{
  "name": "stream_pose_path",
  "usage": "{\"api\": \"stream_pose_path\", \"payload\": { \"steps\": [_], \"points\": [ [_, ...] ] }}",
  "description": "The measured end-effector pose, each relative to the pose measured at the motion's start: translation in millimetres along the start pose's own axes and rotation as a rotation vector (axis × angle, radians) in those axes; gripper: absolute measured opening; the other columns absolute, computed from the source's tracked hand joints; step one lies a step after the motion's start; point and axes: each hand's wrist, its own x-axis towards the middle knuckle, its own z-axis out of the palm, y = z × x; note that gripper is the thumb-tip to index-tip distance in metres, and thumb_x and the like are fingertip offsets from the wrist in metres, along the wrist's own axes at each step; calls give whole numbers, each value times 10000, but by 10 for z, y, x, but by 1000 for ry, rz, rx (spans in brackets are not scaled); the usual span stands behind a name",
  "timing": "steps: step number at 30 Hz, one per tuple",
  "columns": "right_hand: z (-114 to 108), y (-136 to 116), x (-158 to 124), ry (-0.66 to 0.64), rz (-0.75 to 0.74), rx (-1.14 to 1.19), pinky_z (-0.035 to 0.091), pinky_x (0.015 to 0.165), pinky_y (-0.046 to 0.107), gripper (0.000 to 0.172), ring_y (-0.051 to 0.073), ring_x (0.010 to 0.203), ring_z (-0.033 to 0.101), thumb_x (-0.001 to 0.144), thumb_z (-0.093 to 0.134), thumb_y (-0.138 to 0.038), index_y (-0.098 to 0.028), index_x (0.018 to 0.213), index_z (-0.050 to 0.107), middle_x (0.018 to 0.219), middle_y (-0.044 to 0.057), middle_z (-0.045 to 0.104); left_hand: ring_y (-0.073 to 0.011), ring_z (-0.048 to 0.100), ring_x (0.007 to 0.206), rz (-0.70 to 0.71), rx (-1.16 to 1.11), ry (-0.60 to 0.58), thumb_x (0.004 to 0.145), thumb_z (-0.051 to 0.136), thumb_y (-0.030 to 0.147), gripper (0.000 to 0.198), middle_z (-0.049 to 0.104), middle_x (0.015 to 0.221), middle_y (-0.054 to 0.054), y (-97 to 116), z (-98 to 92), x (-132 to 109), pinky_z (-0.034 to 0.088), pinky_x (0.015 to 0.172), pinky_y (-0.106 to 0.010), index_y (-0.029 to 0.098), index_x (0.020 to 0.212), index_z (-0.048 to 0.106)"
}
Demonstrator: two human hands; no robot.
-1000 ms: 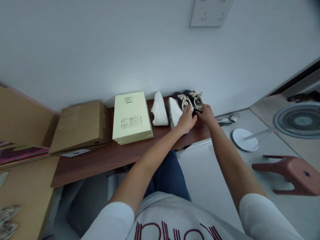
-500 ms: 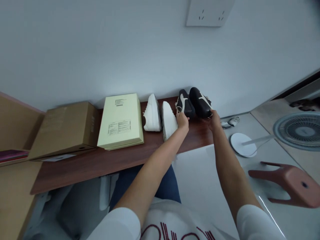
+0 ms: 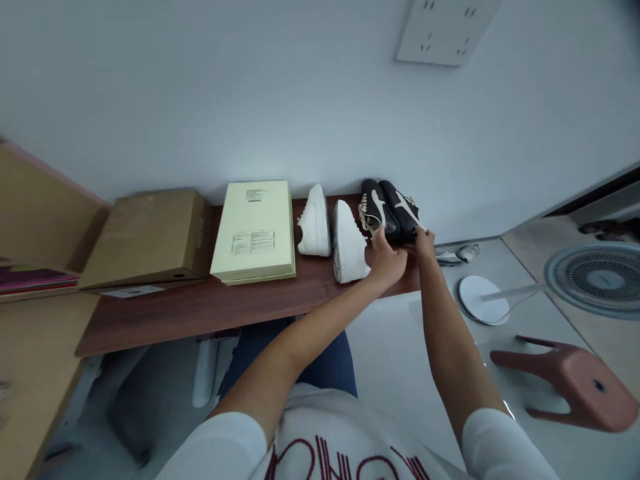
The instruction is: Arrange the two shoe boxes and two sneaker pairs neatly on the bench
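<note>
Near the right edge of the wood-grained bench [image 3: 240, 303], the black shoes [image 3: 393, 212] are looking smooth, faintly glossy and leather-like, while toward the left edge the brown box [image 3: 143, 230] is showing matt cardboard.

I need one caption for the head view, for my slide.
Left hand and right hand hold black lace-up sneakers beside white sneakers on a brown shelf.

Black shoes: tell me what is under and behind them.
Under the black shoes is the brown bench; behind them, the pale wall. They cover the bench directly beneath and the wall's foot there; whether they touch the bench, I cannot tell.
</note>
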Motion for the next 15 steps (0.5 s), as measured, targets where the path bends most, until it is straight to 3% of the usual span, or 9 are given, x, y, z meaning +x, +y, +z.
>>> {"api": "stream_pose_path", "payload": {
  "steps": [2,4,5,8,11,13,15],
  "points": [
    [-52,90,-131,40,-10,26,558,559,241,520,114,704,664,859,568,-461,-281,1334,459,1224,58,576,-259,560,1320,-11,34,-136,838,631,173,841,247,1679,-138,-16,-294,-530,431,1132,-413,264,1587,261],
    [-124,218,-329,74,-37,64,565,571,234,585,115,762,681,830,599,-470,-298,1366,441,1306,68,539,-219,685,1091,-65,37,-281,870,613,229,789,291,1666,-160,-72,-736,-1022,495,1043,-436,289,1584,282],
    [-164,298,-461,94,-60,84,566,576,231,598,118,786,684,809,619,-474,-303,1357,454,1316,65,535,-205,701,1031,-98,47,-281,881,610,256,750,342,1643,-165,-113,-1002,-1235,514,1001,-431,297,1569,313],
    [-267,586,-983,159,-159,142,564,592,221,566,124,837,686,736,675,-476,-289,1253,540,1269,41,570,-193,711,975,-210,107,-117,882,613,312,537,591,1447,-146,-275,-1869,-1746,515,967,-404,265,1410,529],
    [-301,865,-1588,165,-218,181,558,623,221,493,123,847,695,694,715,-447,-266,1137,596,1195,12,607,-209,717,969,-308,147,183,837,641,362,429,687,1299,-129,-441,-2649,-2176,523,944,-402,231,1245,627],
    [-248,983,-1975,111,-230,172,549,630,223,435,123,836,701,694,729,-435,-258,1076,619,1152,-3,626,-221,721,950,-348,152,374,807,660,408,411,712,1241,-129,-515,-3035,-2435,539,904,-405,218,1171,648],
    [-114,1028,-2350,24,-223,163,542,638,227,385,124,822,702,712,734,-432,-253,1038,633,1115,-9,646,-225,725,919,-345,136,512,781,683,443,411,734,1175,-127,-546,-3293,-2630,552,857,-394,209,1118,661]
  ]
}}
